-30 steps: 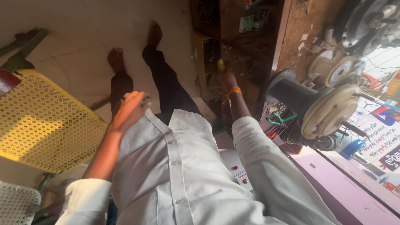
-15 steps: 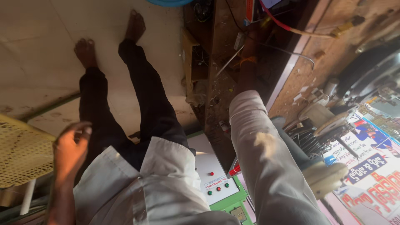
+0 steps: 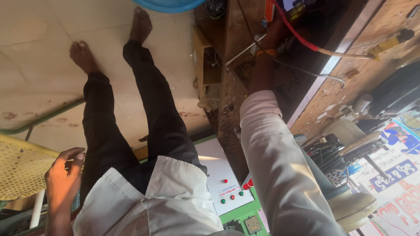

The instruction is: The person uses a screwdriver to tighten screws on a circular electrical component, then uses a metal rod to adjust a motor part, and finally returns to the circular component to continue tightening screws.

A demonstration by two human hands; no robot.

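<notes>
Right hand (image 3: 280,32) under dark bench, fingers hidden; left hand (image 3: 63,175) loosely open by yellow chair (image 3: 22,170).

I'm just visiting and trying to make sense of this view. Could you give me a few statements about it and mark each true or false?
1. The left hand holds a tool. False: it is empty, fingers loosely curled.
2. The person is barefoot. True.
3. The right arm reaches into the dark shelf. True.
4. The chair is blue. False: it is yellow.
5. The white panel has red and green buttons. True.
</notes>
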